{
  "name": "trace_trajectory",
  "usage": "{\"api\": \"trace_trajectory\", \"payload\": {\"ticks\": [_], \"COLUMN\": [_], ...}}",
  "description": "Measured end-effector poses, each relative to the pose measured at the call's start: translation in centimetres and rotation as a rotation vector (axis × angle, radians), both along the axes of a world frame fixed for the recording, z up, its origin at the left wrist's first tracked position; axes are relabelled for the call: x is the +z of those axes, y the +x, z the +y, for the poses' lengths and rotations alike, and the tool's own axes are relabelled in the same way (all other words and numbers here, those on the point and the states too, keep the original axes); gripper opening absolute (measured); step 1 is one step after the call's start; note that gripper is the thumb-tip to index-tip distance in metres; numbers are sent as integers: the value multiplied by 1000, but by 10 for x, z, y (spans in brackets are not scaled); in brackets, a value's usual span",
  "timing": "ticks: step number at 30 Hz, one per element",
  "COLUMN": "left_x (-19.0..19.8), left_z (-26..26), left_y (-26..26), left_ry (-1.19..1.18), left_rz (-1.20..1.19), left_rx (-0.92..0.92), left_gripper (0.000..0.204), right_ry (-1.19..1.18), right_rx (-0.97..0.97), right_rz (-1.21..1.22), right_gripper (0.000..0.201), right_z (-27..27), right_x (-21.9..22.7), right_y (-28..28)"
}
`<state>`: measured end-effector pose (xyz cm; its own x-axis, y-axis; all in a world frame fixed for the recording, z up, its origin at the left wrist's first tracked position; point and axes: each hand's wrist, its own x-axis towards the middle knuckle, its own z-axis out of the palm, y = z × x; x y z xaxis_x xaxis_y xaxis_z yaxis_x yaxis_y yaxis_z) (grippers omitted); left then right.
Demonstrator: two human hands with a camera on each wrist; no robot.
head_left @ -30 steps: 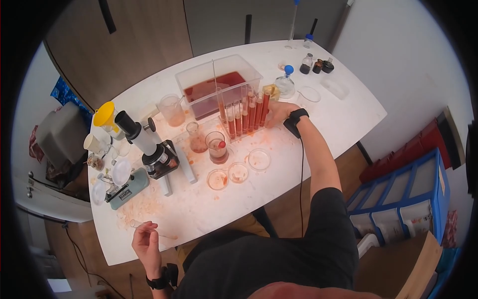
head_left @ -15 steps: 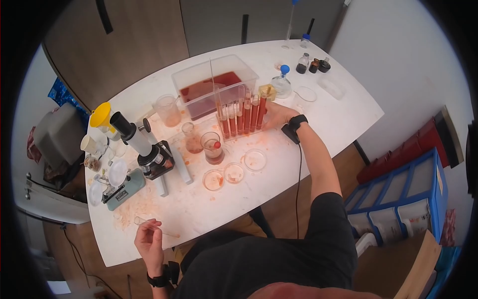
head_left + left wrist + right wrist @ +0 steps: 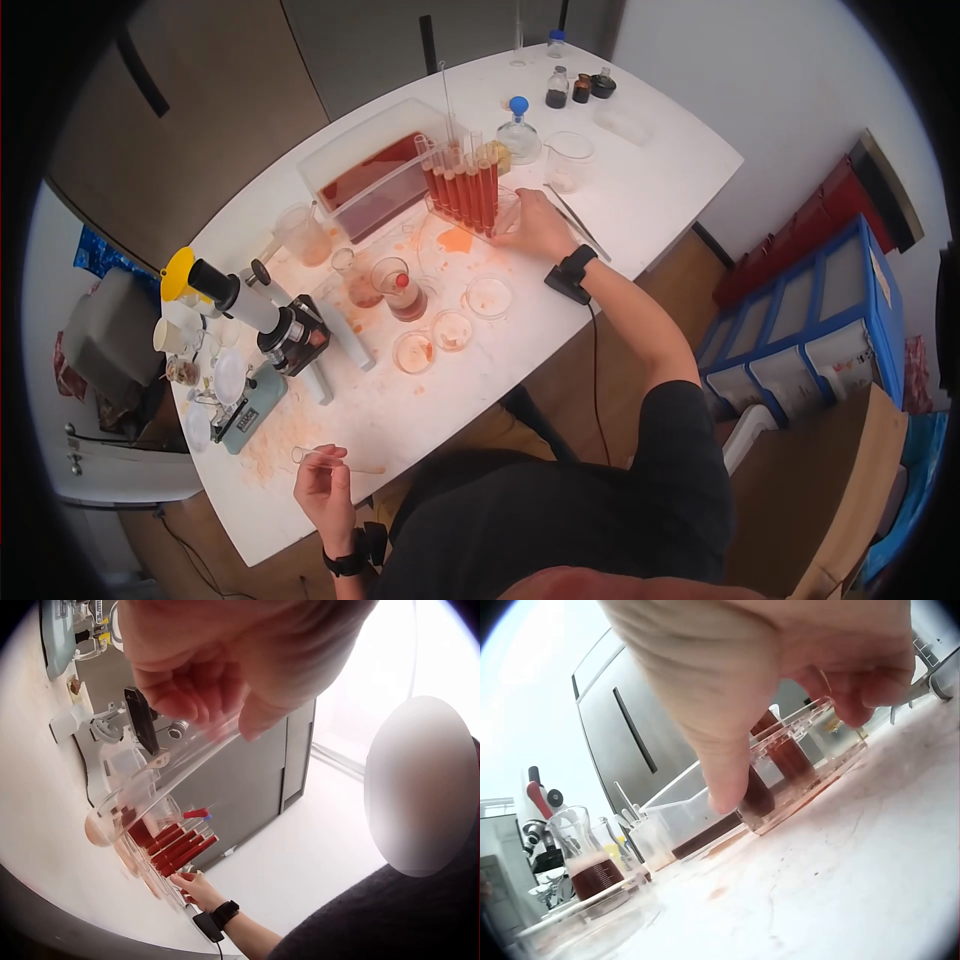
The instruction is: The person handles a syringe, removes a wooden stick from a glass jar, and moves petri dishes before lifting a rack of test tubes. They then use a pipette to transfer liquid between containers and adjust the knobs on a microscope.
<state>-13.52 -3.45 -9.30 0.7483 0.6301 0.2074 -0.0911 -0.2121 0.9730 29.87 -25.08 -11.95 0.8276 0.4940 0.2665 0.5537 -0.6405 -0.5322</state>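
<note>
My left hand pinches a clear glass test tube at the table's near left edge. The tube is tilted, its rounded bottom lower and tinged reddish. My right hand grips one end of a clear test tube rack, thumb on one side and fingers on the other. Several test tubes of red liquid stand in the rack in a row, beside the clear plastic tub with dark red liquid.
Nearer me stand a beaker with a red bulb inside, a flask and petri dishes. A microscope and balance scale occupy the left. Stoppered bottles, a glass beaker and a thin metal tool lie right.
My right hand has turned the rack, swinging its gripped end nearer me. The head view has shifted, and the metal tool now shows beside my right hand. The left hand still holds its tube.
</note>
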Motion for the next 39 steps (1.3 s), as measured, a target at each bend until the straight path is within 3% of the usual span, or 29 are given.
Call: {"api": "trace_trajectory", "payload": {"ticks": [7,10,13,15,17,19,21,25,27,30,32,35,38,39], "left_x": [4,6,7,10,10,12,16,14,19,25,16,-9,-24,-28], "left_z": [-4,-6,-8,-14,-18,-23,-31,-35,-38,-34,-22,0,10,13], "left_y": [12,23,38,53,71,86,101,110,108,98,78,40,7,-4], "left_ry": [16,16,32,48,180,323,474,472,516,507,482,680,834,882], "left_rz": [-4,-20,-36,-51,-31,-19,-18,-1,29,48,40,70,140,163], "left_rx": [-93,-145,-239,-299,-394,-484,-567,-654,-550,-385,-259,-18,166,197], "left_gripper": [20,20,20,20,20,22,25,37,40,43,40,33,28,27], "right_ry": [1,33,53,223,259,395,419,541,596,699,823,821,787,790], "right_rx": [-35,-3,38,217,561,783,883,801,778,607,357,-59,-102,-107], "right_rz": [7,51,-259,-200,134,95,160,212,253,-35,-123,-200,-509,-513], "right_gripper": [95,88,71,56,53,51,47,37,31,11,5,7,9,11], "right_z": [3,-2,-13,-13,-11,-1,4,10,9,-9,-18,-15,9,14], "right_x": [-13,-11,10,39,54,58,60,39,44,70,77,83,74,68], "right_y": [-11,-20,-51,-94,-141,-186,-211,-217,-212,-176,-139,-82,-37,-25]}}
